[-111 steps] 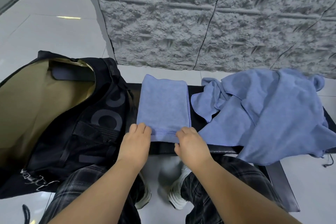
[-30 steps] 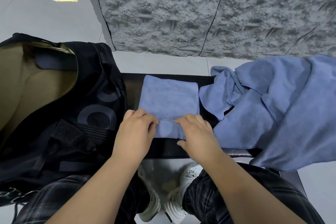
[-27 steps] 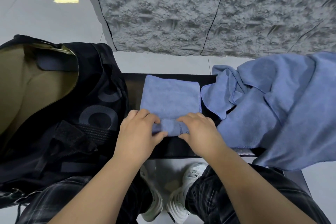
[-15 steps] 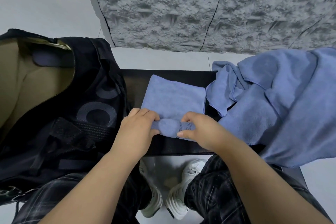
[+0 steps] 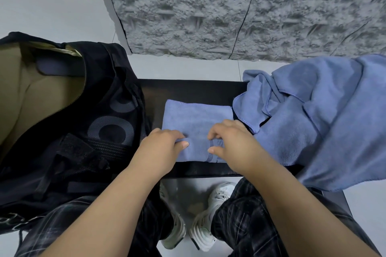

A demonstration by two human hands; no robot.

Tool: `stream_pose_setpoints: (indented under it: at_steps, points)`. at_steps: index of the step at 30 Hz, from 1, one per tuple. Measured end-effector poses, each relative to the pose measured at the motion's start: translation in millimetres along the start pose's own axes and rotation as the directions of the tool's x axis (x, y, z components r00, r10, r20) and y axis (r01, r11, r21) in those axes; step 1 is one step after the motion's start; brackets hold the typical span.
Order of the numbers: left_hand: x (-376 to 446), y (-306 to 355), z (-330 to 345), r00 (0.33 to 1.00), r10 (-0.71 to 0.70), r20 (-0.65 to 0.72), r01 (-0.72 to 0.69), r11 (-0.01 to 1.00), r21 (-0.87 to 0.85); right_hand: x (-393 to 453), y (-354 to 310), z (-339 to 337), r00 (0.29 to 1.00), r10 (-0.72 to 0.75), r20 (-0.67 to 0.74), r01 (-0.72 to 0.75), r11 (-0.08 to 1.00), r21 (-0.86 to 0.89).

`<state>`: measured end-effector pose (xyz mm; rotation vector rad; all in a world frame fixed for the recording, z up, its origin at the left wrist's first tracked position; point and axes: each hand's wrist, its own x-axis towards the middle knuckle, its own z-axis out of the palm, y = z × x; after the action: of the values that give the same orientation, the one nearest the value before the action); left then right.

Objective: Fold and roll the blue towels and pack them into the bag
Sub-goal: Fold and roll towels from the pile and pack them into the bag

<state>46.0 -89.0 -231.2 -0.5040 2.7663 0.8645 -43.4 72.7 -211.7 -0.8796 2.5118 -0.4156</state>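
A folded blue towel (image 5: 196, 119) lies on the black bench (image 5: 188, 89), its near end rolled into a thick roll (image 5: 198, 150). My left hand (image 5: 160, 148) grips the roll's left end, fingers curled over it and thumb in front. At the roll's right part, my right hand (image 5: 231, 144) grips it the same way. The black bag (image 5: 100, 115) stands open at the left, showing its tan lining (image 5: 31, 100).
A heap of loose blue towels (image 5: 325, 115) covers the bench's right side and hangs over its front edge. A rough grey wall panel (image 5: 229, 6) stands behind. My knees in plaid trousers and white shoes (image 5: 188, 229) are below the bench.
The flat towel's near edge was turned over and rolled away from me; the roll has grown thicker and the flat part shorter. Both hands moved forward with it.
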Motion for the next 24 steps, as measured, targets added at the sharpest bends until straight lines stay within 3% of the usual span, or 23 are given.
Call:
stream_pose_setpoints:
  at_steps: [5,8,12,18,22,24]
  points:
    - [6.6,0.7,6.9,0.984,-0.035,-0.176,0.033,0.999,-0.019,-6.0,-2.0,5.1,0.994,-0.055,0.090,0.063,0.995,-0.082]
    - [10.0,0.8,8.1,0.965,-0.036,-0.260,0.037,0.999,-0.002,-4.3,0.3,8.7,0.999,-0.030,0.042,0.035,0.991,-0.132]
    - [10.2,2.6,4.4,0.922,0.120,-0.368,-0.098,0.992,0.077,3.9,3.6,3.7,0.999,0.036,0.034,-0.033,0.997,-0.072]
    - [9.6,0.9,0.3,0.987,0.094,-0.133,-0.082,0.992,0.092,5.2,3.6,-4.4,0.989,0.139,0.058,-0.144,0.987,0.076]
    - [8.0,-1.2,-1.2,0.992,0.102,-0.078,-0.093,0.989,0.114,6.9,5.1,-4.8,0.986,0.151,0.074,-0.159,0.980,0.119]
    - [9.2,-4.2,-5.4,0.997,0.076,0.012,-0.077,0.993,0.092,8.9,6.7,-4.3,0.979,0.168,0.113,-0.184,0.971,0.149]
